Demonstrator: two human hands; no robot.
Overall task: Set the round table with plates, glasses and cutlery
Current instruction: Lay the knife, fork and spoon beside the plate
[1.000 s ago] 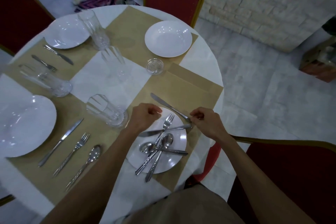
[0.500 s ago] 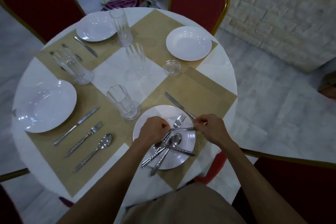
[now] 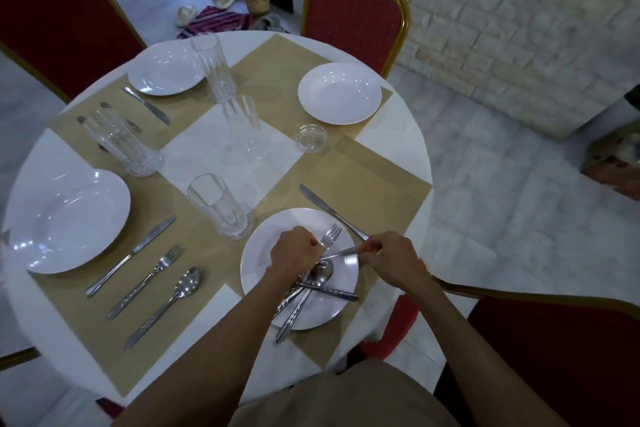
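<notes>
White round table [image 3: 398,135] with tan placemats: at 9 o'clock, a white ceramic plate [image 3: 69,222] with steel knife [image 3: 131,256], fork [image 3: 147,281] and spoon [image 3: 164,305] beside it. At 6 o'clock, a second white plate [image 3: 263,263] bears piled loose cutlery [image 3: 311,288]. Left hand [image 3: 294,253], fingers curled, grips within the pile; which piece, cannot tell. Right hand [image 3: 394,260] pinches a steel table knife [image 3: 341,253] lying across that plate.

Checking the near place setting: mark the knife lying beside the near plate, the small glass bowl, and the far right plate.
knife [image 3: 325,206], head view, middle of the blade.
small glass bowl [image 3: 311,138], head view, its centre.
far right plate [image 3: 339,94], head view, middle of the well.
</notes>
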